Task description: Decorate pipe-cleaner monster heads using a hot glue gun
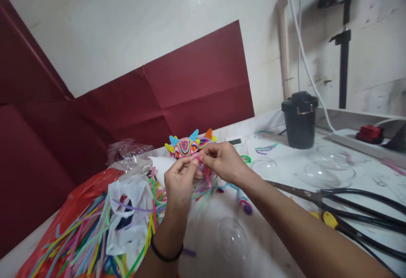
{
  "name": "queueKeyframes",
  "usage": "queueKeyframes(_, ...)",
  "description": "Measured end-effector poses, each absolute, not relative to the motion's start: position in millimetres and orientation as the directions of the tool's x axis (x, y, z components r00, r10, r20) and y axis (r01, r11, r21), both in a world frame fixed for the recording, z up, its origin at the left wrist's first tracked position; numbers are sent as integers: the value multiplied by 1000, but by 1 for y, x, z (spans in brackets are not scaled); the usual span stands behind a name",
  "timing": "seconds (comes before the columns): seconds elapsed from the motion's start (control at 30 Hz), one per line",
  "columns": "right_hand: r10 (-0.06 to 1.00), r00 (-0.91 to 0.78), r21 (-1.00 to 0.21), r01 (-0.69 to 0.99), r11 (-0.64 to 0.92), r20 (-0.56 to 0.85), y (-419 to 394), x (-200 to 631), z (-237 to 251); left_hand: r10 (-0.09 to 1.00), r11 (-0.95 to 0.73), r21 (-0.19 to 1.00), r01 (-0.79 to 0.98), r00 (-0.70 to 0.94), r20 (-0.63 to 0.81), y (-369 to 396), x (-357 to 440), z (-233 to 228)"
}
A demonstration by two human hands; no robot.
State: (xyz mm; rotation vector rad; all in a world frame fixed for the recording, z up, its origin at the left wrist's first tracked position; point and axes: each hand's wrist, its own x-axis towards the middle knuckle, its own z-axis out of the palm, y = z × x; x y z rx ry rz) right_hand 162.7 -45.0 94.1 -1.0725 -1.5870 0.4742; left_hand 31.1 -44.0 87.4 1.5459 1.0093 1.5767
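Nearest the viewer, two bare forearms are reaching forward over a white table; a black band is circling the left wrist. Between them a clear plastic half-dome is lying on the table, smooth and glossy. To the left, a loose heap of thin pipe cleaners in many colours is spilling over a red plastic bag and a crumpled white bag, apparently kept within easy reach. To the right, large dark-handled scissors are lying flat, beside black cables and a yellow-handled tool.

Further on, the left hand and right hand are meeting just above the table; the fingertips of each are pressed together, pinching a fuzzy pink pipe cleaner between them, its tail dangling below, probably so it can be bent. Just behind them, a small colourful figure with pointed horns is sitting on the table.

Beyond, more clear domes, a black lidded container and a white power strip; dark red paper is covering the glossy wall.
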Motion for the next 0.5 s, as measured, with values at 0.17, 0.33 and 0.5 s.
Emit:
queueKeyframes(0.17,834,20,-808,260,528,551,-40,158,86,914,-405,906,-119,-53,402,-42,32,85)
queueKeyframes(0.33,823,-4,-794,264,548,567,-38,159,84,939,-341,916,-212,-28,343,-44,34,88)
queueKeyframes(0.5,827,-20,-775,336,535,562,-37,165,86,957,-264,937,-228,61,285,-47,34,92)
